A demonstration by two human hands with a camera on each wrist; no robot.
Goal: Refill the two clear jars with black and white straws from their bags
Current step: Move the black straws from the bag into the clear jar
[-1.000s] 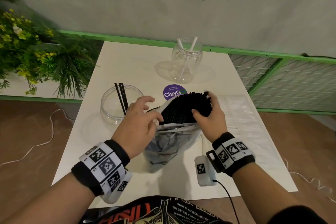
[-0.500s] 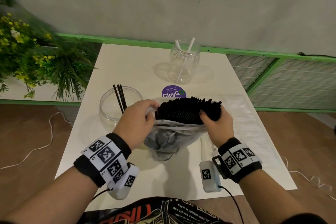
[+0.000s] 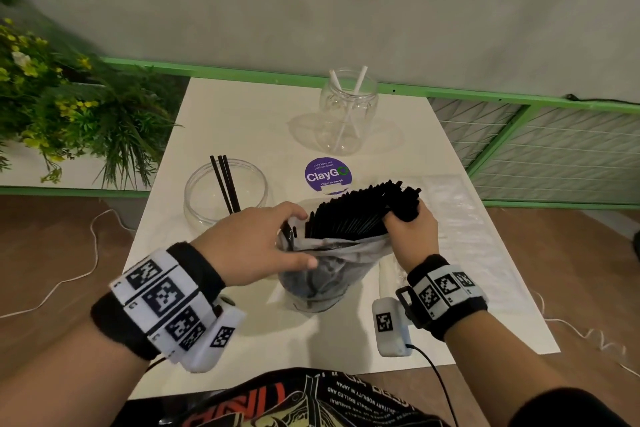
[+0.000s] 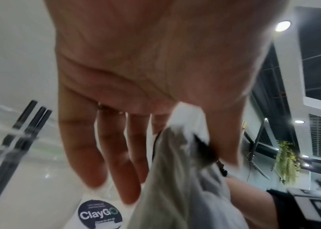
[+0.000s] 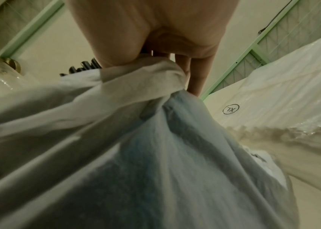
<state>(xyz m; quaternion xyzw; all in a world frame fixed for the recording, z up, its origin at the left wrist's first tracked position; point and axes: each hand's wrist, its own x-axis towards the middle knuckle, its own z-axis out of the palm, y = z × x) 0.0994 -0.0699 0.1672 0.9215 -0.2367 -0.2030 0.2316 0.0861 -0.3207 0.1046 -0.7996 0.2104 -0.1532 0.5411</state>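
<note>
A wide clear jar (image 3: 225, 194) holding three black straws (image 4: 28, 124) stands at the left of the white table (image 3: 242, 114). A taller clear jar (image 3: 348, 111) with two white straws stands at the back. Between my hands stands a translucent bag (image 3: 322, 277) with a thick bundle of black straws (image 3: 360, 215) sticking out and leaning right. My left hand (image 3: 294, 239) pinches the bag's rim (image 4: 183, 128) between thumb and forefinger. My right hand (image 3: 405, 218) grips the right side of the bundle near its top, with bag film (image 5: 136, 139) bunched below the fingers (image 5: 195, 80).
A flat clear bag (image 3: 460, 218) lies on the table's right side, its contents hard to make out. A purple ClayGo sticker (image 3: 328, 174) sits mid-table. Plants (image 3: 69, 107) fill the left; a green rail (image 3: 450, 97) and mesh fence run behind and right.
My right hand has shifted right and raised the bundle's right end, so the straws lean right. My left hand has opened its grip and now pinches the bag's rim.
</note>
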